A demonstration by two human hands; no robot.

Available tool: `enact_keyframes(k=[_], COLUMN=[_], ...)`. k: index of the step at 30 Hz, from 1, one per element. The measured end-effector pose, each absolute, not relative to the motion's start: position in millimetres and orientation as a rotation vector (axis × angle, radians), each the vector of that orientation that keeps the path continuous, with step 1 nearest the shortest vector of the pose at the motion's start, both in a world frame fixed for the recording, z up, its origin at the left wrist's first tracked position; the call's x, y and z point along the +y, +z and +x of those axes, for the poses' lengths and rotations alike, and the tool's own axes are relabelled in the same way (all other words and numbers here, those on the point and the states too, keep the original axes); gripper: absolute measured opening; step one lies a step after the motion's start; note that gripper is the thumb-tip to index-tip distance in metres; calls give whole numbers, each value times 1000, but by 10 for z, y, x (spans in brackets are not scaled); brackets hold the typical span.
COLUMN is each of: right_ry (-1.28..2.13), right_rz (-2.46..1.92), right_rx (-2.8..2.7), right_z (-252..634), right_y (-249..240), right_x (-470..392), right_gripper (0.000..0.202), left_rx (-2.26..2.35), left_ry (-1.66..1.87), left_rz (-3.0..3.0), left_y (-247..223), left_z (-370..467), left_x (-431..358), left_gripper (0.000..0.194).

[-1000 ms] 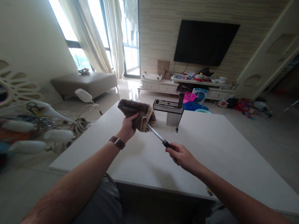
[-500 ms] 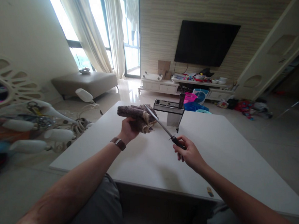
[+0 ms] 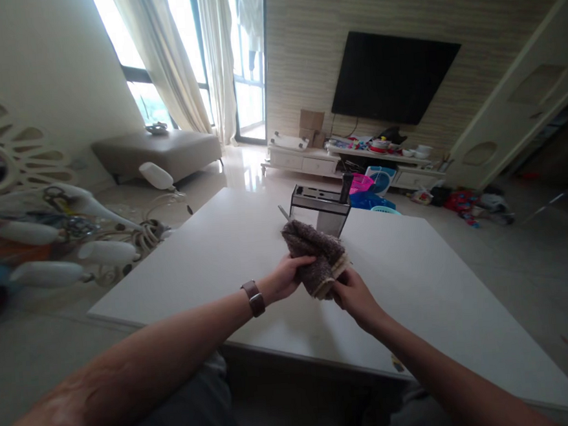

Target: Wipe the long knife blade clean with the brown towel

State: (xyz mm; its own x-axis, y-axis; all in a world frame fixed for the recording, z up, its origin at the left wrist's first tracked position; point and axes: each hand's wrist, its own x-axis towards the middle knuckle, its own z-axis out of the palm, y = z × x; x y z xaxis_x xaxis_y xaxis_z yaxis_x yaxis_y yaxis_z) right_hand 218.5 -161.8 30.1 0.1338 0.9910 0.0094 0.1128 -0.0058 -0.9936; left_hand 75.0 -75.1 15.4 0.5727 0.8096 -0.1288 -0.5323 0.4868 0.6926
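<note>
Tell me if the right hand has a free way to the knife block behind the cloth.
Probably yes. The right hand sits just in front of the knife block on the white table, with only the brown cloth between them, but it appears to be gripping a tool handle under that cloth.

The brown cloth (image 3: 316,260) hides the rod except its tip (image 3: 282,210); right hand's grip unseen

You hold a dark brown cloth (image 3: 316,256) with a pale tan edge over the white table (image 3: 415,275). Your left wrist carries a brown watch strap (image 3: 254,297). Behind stands a silver and black knife rack (image 3: 321,207).
</note>
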Motion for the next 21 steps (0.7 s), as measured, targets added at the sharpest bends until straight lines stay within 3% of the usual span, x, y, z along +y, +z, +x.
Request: enact_keyframes(k=[8,21], right_ry=[1038,1076], right_rz=[-1309,-1424], right_rx=[-1246,-1350], right_z=[2163,2186], right_y=[400,364], right_x=[-1580,-1622], right_gripper=[29,23], left_rx=[555,664], left_ry=[1008,1225], left_rz=[680,594], left_y=[248,430], left_z=[696,341], left_x=[-600,-58], left_gripper=[28,23])
